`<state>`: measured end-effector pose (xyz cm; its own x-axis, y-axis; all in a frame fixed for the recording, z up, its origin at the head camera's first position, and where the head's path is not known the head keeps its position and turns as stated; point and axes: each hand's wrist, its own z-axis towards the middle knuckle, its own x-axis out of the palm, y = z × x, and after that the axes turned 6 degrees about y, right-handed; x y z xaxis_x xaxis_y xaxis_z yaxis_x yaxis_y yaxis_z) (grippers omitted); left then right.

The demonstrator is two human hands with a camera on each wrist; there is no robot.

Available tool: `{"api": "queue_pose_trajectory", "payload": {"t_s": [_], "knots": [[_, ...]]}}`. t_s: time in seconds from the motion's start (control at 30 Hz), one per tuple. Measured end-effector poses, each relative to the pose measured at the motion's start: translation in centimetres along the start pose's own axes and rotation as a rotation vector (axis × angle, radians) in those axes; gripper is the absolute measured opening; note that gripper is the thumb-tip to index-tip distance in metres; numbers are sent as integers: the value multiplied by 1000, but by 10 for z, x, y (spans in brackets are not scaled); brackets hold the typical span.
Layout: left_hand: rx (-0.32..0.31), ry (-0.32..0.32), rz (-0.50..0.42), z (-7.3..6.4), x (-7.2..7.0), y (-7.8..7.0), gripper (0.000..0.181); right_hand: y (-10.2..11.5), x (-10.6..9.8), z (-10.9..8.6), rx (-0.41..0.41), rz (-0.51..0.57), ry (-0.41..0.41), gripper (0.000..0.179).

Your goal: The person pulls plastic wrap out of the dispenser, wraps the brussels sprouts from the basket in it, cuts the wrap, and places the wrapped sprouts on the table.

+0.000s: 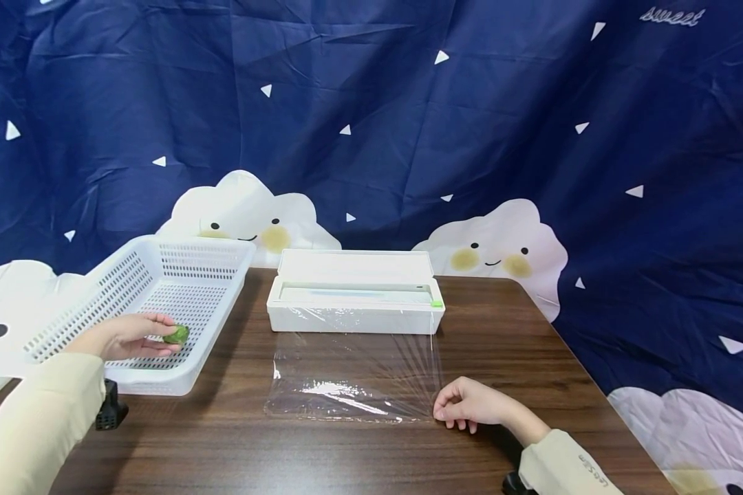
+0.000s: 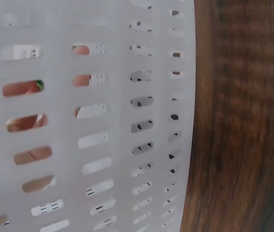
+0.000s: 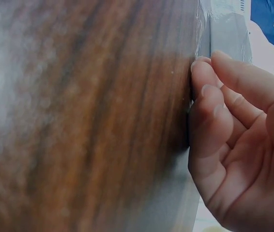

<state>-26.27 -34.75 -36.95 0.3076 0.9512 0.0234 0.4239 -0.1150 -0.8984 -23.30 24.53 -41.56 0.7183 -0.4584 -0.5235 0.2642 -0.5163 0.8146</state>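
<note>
In the head view, my left hand (image 1: 137,337) reaches inside the white basket (image 1: 186,371) and holds a small green, roundish thing (image 1: 177,335) between thumb and fingers. Its exact kind cannot be made out. Through the slots of the basket wall (image 2: 113,154), the left wrist view shows only bits of the hand and a speck of green. My right hand (image 1: 473,404) pinches the near right corner of a clear sheet of plastic wrap (image 1: 353,385). The sheet stretches over the table from a white wrap dispenser box (image 1: 356,322) with its lid raised. Fingertips and thumb meet in the right wrist view.
The brown wooden table (image 1: 322,460) carries the basket at left and the dispenser at the back middle. A bright green tab (image 1: 437,303) sits at the dispenser's right end. Behind hangs a dark blue curtain (image 1: 371,124) with clouds and triangles.
</note>
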Motion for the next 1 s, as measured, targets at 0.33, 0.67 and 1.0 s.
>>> {"api": "queue_pose_trajectory", "payload": {"t_s": [0.33, 0.67, 1.0], "knots": [[86, 64, -136, -5, -1, -9, 10, 1, 1, 1, -5, -5, 6, 13], [260, 172, -290, -14, 0, -28, 7, -1, -1, 1, -5, -17, 10, 13], [409, 227, -333, -14, 19, -41, 9, -1, -2, 2, -3, -28, 10, 13]]}}
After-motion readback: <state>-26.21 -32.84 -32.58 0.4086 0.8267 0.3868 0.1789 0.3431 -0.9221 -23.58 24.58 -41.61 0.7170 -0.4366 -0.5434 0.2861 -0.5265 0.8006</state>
